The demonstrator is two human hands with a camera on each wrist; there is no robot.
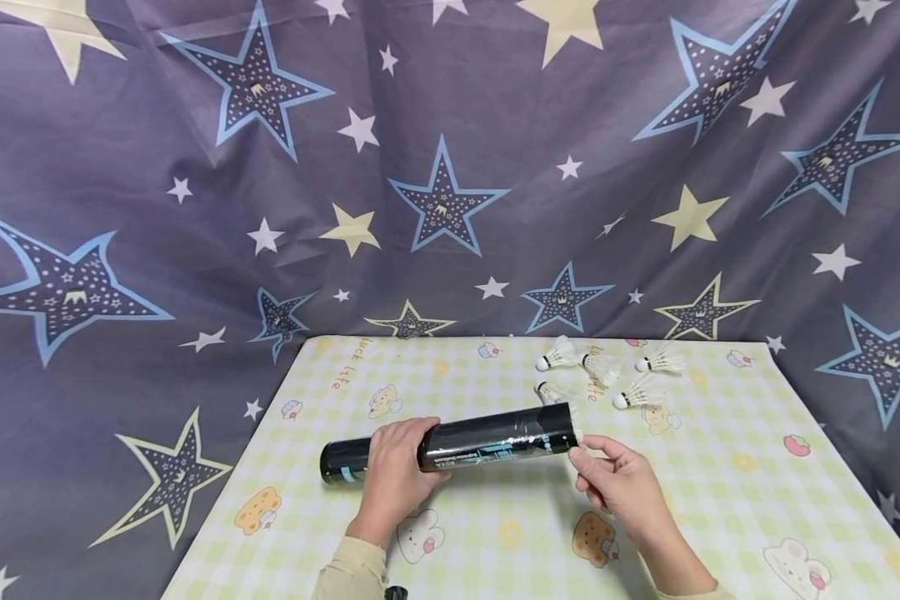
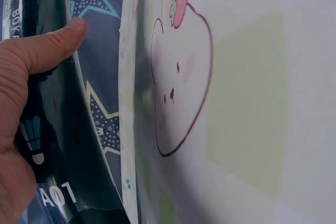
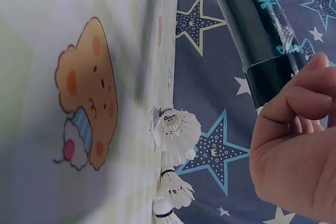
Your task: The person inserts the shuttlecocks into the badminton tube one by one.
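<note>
A black shuttlecock tube [image 1: 502, 437] is held above the table, lying nearly level with its right end slightly higher. My left hand [image 1: 399, 468] grips it left of its middle; the left wrist view shows the thumb [image 2: 55, 45] pressed along its printed side. At the tube's right end, my right hand [image 1: 621, 485] pinches with thumb and forefinger. A whitish edge of a shuttlecock [image 1: 576, 423] shows there, mostly hidden by the tube and fingers. In the right wrist view the curled fingers [image 3: 299, 100] cover the tube's mouth.
Several white shuttlecocks [image 1: 641, 392] lie on the table behind the tube's right end. A small black object [image 1: 396, 592] shows at the bottom edge by the left sleeve. The checked tabletop [image 1: 510, 533] ends at a star-patterned curtain [image 1: 450, 108].
</note>
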